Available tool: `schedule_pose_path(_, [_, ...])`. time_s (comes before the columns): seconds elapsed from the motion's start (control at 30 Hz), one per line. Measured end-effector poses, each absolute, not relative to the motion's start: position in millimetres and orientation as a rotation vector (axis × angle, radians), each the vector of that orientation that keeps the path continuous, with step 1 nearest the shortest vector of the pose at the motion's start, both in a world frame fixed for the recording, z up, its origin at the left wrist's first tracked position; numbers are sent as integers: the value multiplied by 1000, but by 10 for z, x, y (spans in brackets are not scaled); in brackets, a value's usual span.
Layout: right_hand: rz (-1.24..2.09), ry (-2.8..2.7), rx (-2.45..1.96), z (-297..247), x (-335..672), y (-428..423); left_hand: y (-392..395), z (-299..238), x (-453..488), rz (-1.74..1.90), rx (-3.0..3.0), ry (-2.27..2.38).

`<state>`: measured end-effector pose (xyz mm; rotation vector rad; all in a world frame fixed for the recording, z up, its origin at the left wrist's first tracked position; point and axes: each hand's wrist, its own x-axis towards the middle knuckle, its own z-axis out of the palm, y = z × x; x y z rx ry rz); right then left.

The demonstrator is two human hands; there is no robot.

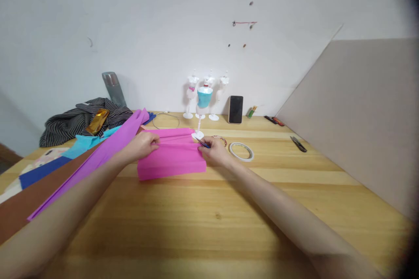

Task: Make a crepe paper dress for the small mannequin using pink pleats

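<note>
A bright pink sheet (pixel 173 160), crepe paper or thin cloth, is spread and folded in front of me. My left hand (pixel 145 144) is closed, pinching its upper left part. At its right edge, my right hand (pixel 214 150) is closed around a slim dark-blue pointed tool (pixel 203 143), whose tip points left and away from me; its kind is partly hidden by my fingers. Just beyond the sheet stands a small white dress form (pixel 199 124) with a light-blue wrap (pixel 204 97) around its torso.
Several white dress forms (pixel 189 104) stand by the wall beside a dark-screened phone (pixel 235 110). A tape roll (pixel 241 151) lies right of my hand; a black-handled tool (pixel 298 144) is farther right. Purple (pixel 108 150), brown (pixel 42 194) and blue sheets, striped cloth (pixel 72 124) and a bottle (pixel 114 88) fill the left.
</note>
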<state>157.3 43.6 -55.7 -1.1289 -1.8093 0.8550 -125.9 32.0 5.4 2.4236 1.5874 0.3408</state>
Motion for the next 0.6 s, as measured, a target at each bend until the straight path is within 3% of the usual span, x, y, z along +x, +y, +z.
schedule_pose_path(0.27, [809, -1768, -1099, -765, 1497, 746, 361, -84, -1309, 279, 2569, 1729])
schedule_pose_path(0.43, [613, -2104, -985, -798, 1718, 395, -164, -346, -1339, -34, 2972, 1439])
schedule_pose_path(0.6, [534, -2408, -766, -820, 1824, 108, -528, -579, -1363, -120, 3105, 1215])
